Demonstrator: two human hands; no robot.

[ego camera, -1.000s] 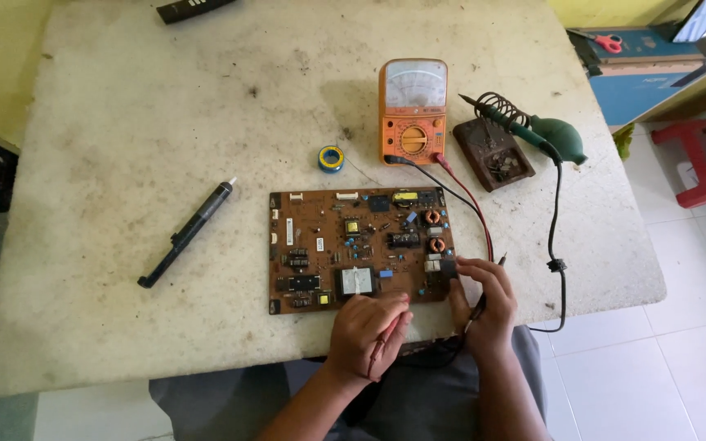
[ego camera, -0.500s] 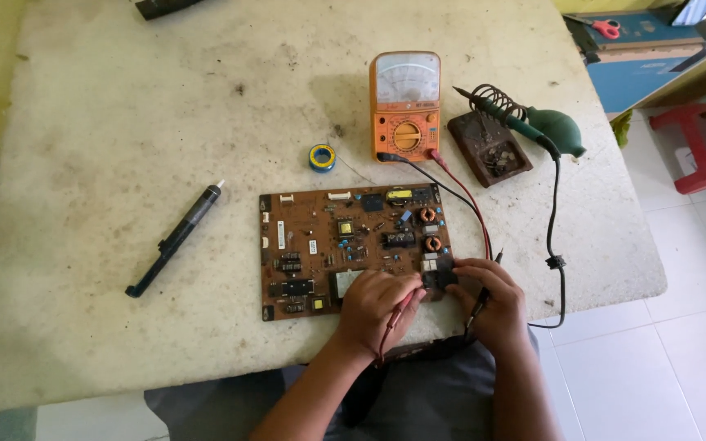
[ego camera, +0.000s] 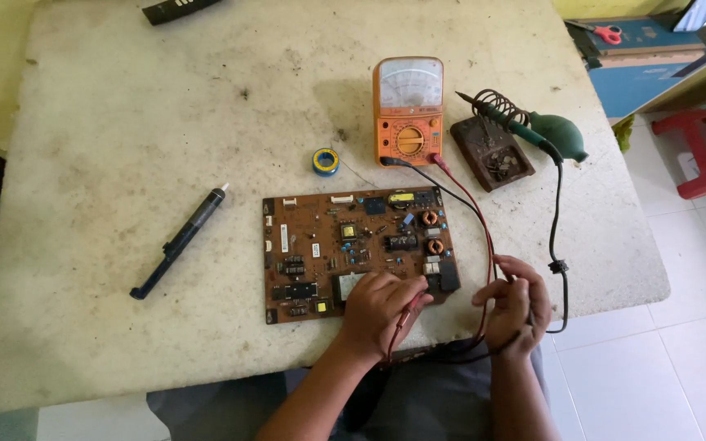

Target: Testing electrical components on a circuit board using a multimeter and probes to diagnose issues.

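At lower centre, the left hand [ego camera: 377, 309] presses a red probe [ego camera: 406, 312] to the circuit board [ego camera: 353, 249]; the right hand [ego camera: 516, 306] grips the black lead [ego camera: 451, 194], analog multimeter [ego camera: 408, 110] connected.

I count one circuit board [ego camera: 357, 251], one orange meter [ego camera: 408, 109] with two leads, red [ego camera: 474, 204] and black [ego camera: 451, 194], one soldering iron [ego camera: 533, 132] on one stand [ego camera: 492, 155], one solder roll [ego camera: 325, 161], one black desoldering pump [ego camera: 180, 240], and two hands.

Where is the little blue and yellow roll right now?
In the head view, the small roll lies on the table just left of the orange meter and above the brown circuit board, away from both hands.
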